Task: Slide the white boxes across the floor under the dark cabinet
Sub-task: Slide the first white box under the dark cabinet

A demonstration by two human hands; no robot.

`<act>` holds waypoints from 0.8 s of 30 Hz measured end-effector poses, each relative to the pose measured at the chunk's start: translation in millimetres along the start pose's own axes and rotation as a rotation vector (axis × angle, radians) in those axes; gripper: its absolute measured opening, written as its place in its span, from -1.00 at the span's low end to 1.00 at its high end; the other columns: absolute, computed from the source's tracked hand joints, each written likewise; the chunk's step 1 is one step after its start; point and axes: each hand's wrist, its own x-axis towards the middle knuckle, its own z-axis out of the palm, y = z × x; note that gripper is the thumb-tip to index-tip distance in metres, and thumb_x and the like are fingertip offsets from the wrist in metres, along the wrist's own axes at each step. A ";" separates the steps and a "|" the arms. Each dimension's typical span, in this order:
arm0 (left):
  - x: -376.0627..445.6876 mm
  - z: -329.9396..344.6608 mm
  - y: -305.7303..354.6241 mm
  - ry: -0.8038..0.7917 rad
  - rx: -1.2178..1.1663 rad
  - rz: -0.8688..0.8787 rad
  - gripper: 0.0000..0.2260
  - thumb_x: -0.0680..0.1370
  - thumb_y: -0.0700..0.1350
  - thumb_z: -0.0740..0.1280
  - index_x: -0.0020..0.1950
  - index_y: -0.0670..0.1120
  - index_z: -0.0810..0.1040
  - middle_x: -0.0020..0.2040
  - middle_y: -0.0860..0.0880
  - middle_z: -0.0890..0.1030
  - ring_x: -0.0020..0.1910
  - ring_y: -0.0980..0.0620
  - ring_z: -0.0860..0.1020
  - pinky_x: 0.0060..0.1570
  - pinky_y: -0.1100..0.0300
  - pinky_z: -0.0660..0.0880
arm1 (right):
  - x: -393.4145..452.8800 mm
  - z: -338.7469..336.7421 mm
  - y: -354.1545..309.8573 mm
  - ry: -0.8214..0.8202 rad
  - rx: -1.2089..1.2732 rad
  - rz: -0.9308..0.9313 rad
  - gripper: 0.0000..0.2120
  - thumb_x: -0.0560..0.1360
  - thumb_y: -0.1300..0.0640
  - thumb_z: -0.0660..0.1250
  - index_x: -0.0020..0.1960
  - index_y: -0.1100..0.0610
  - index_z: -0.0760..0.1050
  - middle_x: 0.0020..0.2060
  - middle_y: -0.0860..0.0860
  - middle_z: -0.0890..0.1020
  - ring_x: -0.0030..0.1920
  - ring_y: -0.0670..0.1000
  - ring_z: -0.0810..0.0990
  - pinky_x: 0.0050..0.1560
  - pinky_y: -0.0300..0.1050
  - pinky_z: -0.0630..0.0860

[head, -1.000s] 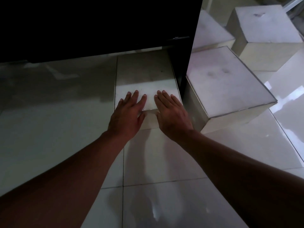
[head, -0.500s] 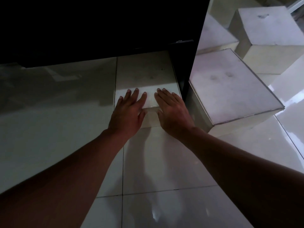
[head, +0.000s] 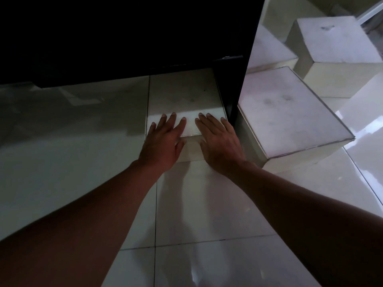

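Head camera looks forward and down, close over the floor [head: 62,162].

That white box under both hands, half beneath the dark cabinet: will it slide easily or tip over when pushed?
The low, flat white box probably slides rather than tips: it sits broad on the glossy tiled floor. Left hand and right hand lie flat on its near edge, suggesting light pressure is enough. Its weight cannot be told.

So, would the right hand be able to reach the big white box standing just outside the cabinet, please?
Probably yes. The right hand lies flat on the box being pushed, and the large white box stands just to its right. Only the dark cabinet's side panel stands between them further back.
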 end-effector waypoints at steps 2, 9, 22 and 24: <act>2.9 0.6 0.7 -0.014 -0.011 0.001 -0.48 0.65 -0.04 0.17 0.59 -0.01 0.10 0.60 -0.12 0.07 0.57 -0.17 -0.01 0.51 -0.10 -0.02 | 0.6 0.4 4.8 -0.017 -0.012 -0.005 -0.46 0.61 0.10 0.20 0.54 0.15 0.16 0.53 0.09 0.20 0.54 0.05 0.07 0.52 0.08 -0.07; 10.1 0.5 -2.9 -0.016 0.003 0.000 -0.49 0.65 -0.05 0.17 0.59 -0.03 0.11 0.60 -0.13 0.06 0.57 -0.18 -0.03 0.50 -0.14 -0.03 | 8.9 2.2 8.2 -0.028 0.000 0.008 -0.46 0.61 0.12 0.18 0.55 0.12 0.13 0.54 0.06 0.18 0.55 0.02 0.04 0.52 0.10 -0.12; 25.2 0.4 -9.8 -0.024 0.005 -0.002 -0.48 0.65 -0.04 0.16 0.59 -0.01 0.09 0.60 -0.12 0.05 0.57 -0.16 -0.05 0.49 -0.12 -0.05 | 23.3 2.8 10.1 -0.051 -0.028 0.024 -0.44 0.61 0.15 0.15 0.57 0.11 0.07 0.56 0.04 0.12 0.55 -0.01 -0.02 0.49 -0.04 -0.20; 27.3 -0.5 -10.8 -0.024 0.003 -0.004 -0.48 0.66 -0.03 0.15 0.59 -0.01 0.07 0.60 -0.12 0.03 0.57 -0.16 -0.06 0.50 -0.11 -0.07 | 26.1 3.3 9.3 -0.048 -0.028 0.032 -0.43 0.61 0.16 0.15 0.57 0.11 0.07 0.56 0.03 0.11 0.55 -0.01 -0.03 0.50 -0.03 -0.19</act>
